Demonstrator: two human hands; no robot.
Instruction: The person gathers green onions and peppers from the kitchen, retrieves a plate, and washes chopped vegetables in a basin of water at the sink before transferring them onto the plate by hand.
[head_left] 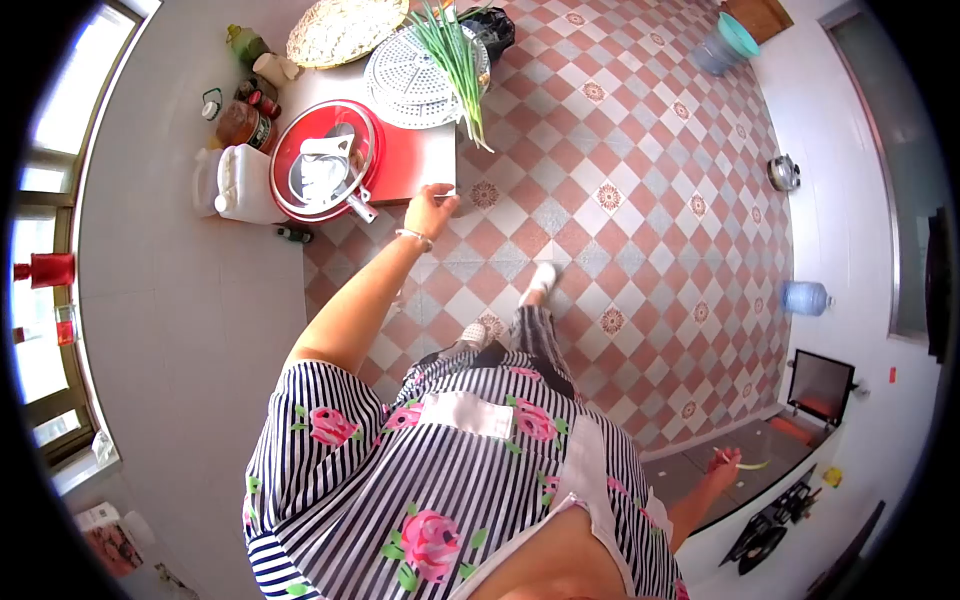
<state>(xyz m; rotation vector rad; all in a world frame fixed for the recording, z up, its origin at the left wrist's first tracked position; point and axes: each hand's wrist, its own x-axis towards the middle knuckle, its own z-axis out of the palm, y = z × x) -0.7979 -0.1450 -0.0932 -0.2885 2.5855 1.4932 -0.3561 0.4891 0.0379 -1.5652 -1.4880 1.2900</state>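
My left hand, with a bracelet at the wrist, is at the front corner of the red-topped table. Its fingers are curled together; whatever they hold is too small to make out. Far to the lower right, my right hand is closed on a thin, pale green strip, which sticks out past the fingers. Green onions lie across grey perforated steamer trays on the table. Beside them, a red-rimmed round basin holds a white-handled item and a metal pan or ladle.
A woven round tray, bottles and a white jug crowd the table's back and left side. A teal bucket, a kettle and a blue water bottle stand along the right wall. A dark counter is at lower right.
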